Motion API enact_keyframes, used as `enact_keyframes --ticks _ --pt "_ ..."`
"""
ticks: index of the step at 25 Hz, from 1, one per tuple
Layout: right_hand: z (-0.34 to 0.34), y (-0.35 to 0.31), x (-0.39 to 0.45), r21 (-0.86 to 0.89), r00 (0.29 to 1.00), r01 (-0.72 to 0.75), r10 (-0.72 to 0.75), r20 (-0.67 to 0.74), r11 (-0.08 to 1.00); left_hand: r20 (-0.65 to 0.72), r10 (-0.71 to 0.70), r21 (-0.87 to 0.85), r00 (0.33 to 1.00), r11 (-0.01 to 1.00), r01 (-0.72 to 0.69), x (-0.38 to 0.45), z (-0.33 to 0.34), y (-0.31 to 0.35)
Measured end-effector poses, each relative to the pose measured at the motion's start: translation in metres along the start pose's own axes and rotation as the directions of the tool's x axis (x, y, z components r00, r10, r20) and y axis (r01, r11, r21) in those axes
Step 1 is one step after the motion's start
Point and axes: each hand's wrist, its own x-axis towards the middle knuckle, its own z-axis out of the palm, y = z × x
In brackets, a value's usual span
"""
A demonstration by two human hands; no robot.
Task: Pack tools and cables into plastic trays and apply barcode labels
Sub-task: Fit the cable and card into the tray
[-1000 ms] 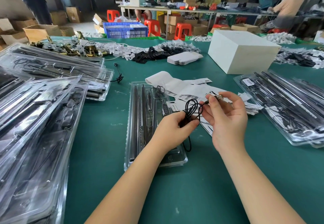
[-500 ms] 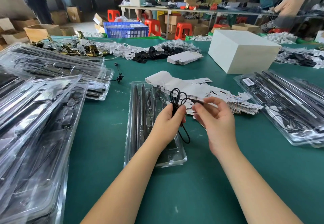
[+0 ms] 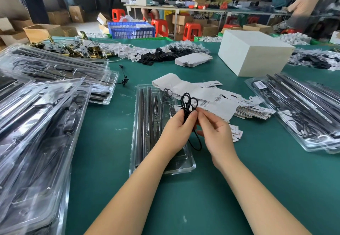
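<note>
Pinching a coiled black cable between both hands, left hand curled round the bundle, right hand gripping it beside, fingers bent, just above an open clear plastic tray on the green counter. Holding long dark rods and a small tool in its slots, with barcode labels just right and filled trays stacked left.

Right hand closed in onto cable.

We see a thin black cable looped in a bunch at frame centre, above a clear plastic tray holding long dark tools.
</note>
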Motion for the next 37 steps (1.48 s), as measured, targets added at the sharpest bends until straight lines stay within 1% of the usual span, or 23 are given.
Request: enact_keyframes --ticks 1,2,4,5,6,7,8,9,11,12,13,14,16,17,19,22,23,25,26,28,30,32,37 --pt "0.001 -0.002 -0.001 0.004 1.0 -0.012 0.012 0.011 1.0 -0.025 -0.005 0.032 1.0 0.999 0.005 -0.001 0.0 0.001" --pt "0.001 -0.003 -0.002 -0.054 1.0 0.014 -0.013 0.014 0.998 -0.043 0.002 0.079 0.999 0.997 0.001 -0.002 0.001 0.002" --pt "0.002 -0.003 -0.004 -0.307 0.993 0.121 -0.118 0.028 0.944 -0.026 0.083 0.287 0.996 0.955 -0.072 -0.006 0.004 0.004" --pt "0.002 -0.001 -0.005 -0.401 0.989 0.146 -0.147 0.03 0.904 0.018 0.141 0.45 0.99 0.883 -0.134 -0.008 0.006 0.005" --pt "0.003 -0.001 -0.005 -0.442 0.988 0.144 -0.15 0.021 0.885 0.079 0.196 0.606 0.977 0.769 -0.203 -0.009 0.009 0.005" --pt "0.003 0.0 -0.004 -0.454 0.989 0.131 -0.145 0.004 0.881 0.146 0.223 0.717 0.964 0.647 -0.259 -0.01 0.012 0.008" --pt "0.003 0.0 -0.003 -0.458 0.99 0.119 -0.138 -0.009 0.881 0.205 0.224 0.771 0.953 0.564 -0.298 -0.01 0.014 0.01" --pt "0.003 0.001 -0.001 -0.451 0.991 0.109 -0.135 -0.026 0.886 0.234 0.205 0.761 0.95 0.57 -0.31 -0.01 0.013 0.013" --pt "0.003 -0.001 0.002 -0.369 0.988 0.071 -0.117 -0.105 0.927 0.261 0.182 0.61 0.948 0.73 -0.308 -0.009 0.01 0.018" --pt "0.0 -0.003 0.005 -0.28 0.982 0.038 -0.088 -0.168 0.959 0.283 0.175 0.514 0.943 0.803 -0.303 -0.01 0.007 0.018" --pt "-0.004 -0.007 0.009 -0.155 0.974 0.006 -0.041 -0.221 0.988 0.326 0.174 0.463 0.929 0.827 -0.318 -0.013 0.005 0.018" --pt "-0.01 -0.011 0.015 -0.004 0.968 -0.02 0.018 -0.251 1.0 0.37 0.176 0.454 0.912 0.823 -0.342 -0.015 0.002 0.018" --pt "-0.025 -0.02 0.025 0.311 0.947 -0.051 0.145 -0.287 0.949 0.394 0.191 0.464 0.899 0.803 -0.374 -0.015 -0.004 0.014" --pt "-0.032 -0.023 0.029 0.414 0.93 -0.074 0.212 -0.299 0.907 0.385 0.204 0.471 0.9 0.795 -0.382 -0.014 -0.006 0.012" --pt "-0.039 -0.026 0.032 0.487 0.907 -0.125 0.299 -0.297 0.864 0.34 0.231 0.475 0.912 0.795 -0.378 -0.012 -0.008 0.011" --pt "-0.04 -0.023 0.031 0.412 0.92 -0.192 0.309 -0.241 0.891 0.276 0.265 0.471 0.924 0.801 -0.371 -0.013 -0.005 0.009" --pt "-0.042 -0.023 0.031 0.305 0.934 -0.216 0.287 -0.213 0.927 0.253 0.29 0.475 0.923 0.794 -0.379 -0.014 -0.003 0.008" --pt "-0.048 -0.025 0.029 -0.039 0.964 -0.253 0.248 -0.099 0.967 0.182 0.324 0.486 0.929 0.791 -0.371 -0.014 -0.002 0.006" --pt "-0.05 -0.025 0.027 -0.198 0.967 -0.251 0.252 -0.019 0.948 0.146 0.322 0.487 0.935 0.799 -0.352 -0.013 -0.002 0.005" --pt "-0.051 -0.025 0.022 -0.381 0.949 -0.234 0.295 0.11 0.894 0.108 0.293 0.477 0.95 0.823 -0.308 -0.012 -0.003 0.004" --pt "-0.047 -0.025 0.016 -0.463 0.911 -0.222 0.352 0.215 0.858 0.079 0.281 0.461 0.957 0.84 -0.285 -0.011 -0.003 0.003" --pt "-0.042 -0.026 0.011 -0.478 0.866 -0.223 0.398 0.304 0.85 0.028 0.264 0.408 0.964 0.877 -0.253 -0.011 -0.003 0.002" --pt "-0.036 -0.029 0.007 -0.446 0.845 -0.271 0.433 0.313 0.853 -0.033 0.202 0.292 0.979 0.939 -0.184 -0.011 -0.005 0.0"
